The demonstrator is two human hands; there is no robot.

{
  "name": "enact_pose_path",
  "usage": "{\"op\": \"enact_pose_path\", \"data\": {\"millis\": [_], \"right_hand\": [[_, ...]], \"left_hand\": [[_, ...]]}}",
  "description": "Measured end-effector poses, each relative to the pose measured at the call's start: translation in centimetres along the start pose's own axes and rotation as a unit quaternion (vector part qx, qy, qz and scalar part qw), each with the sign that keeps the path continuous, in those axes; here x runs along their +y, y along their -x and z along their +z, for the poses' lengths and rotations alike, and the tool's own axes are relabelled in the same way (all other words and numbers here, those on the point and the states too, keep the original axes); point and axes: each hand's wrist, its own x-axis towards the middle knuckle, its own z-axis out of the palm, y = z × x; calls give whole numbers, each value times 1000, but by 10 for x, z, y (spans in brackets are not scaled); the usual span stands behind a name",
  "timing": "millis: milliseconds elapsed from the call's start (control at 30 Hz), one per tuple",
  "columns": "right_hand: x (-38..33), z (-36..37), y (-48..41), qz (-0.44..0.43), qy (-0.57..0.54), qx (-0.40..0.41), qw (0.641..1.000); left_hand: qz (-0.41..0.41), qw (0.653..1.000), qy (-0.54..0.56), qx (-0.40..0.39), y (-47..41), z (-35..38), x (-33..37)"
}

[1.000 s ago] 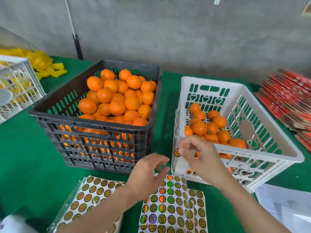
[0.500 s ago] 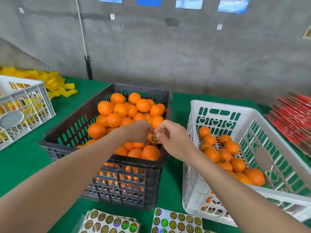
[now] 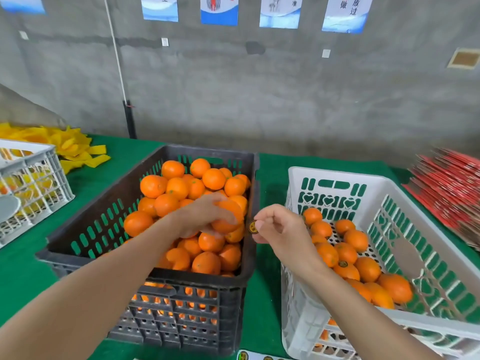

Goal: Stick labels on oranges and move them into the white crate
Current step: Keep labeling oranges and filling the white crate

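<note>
Black crate, right side: grips an orange in curled left hand; pinches a round label at fingertips of right hand, just beside it, left of the white crate.

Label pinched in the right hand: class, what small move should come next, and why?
Probably press the label onto the orange. The left hand grips that orange above the dark crate, and the right hand pinches the label right beside it, not yet on the peel.
</note>
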Motion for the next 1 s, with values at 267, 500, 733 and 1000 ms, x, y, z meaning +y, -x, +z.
{"op": "enact_pose_path", "data": {"millis": [267, 500, 733, 1000], "right_hand": [[-29, -38, 24, -130, -8, 11, 991], [-43, -56, 47, -147, -9, -8, 989], [-42, -65, 70, -150, 69, -14, 986], [-37, -71, 85, -168, 125, 40, 977]], "left_hand": [[162, 973, 164, 0, 42, 8, 4], [161, 953, 244, -78, 73, 59, 7], [172, 948, 255, -83, 86, 94, 1], [171, 949, 257, -59, 96, 116, 0]]}}
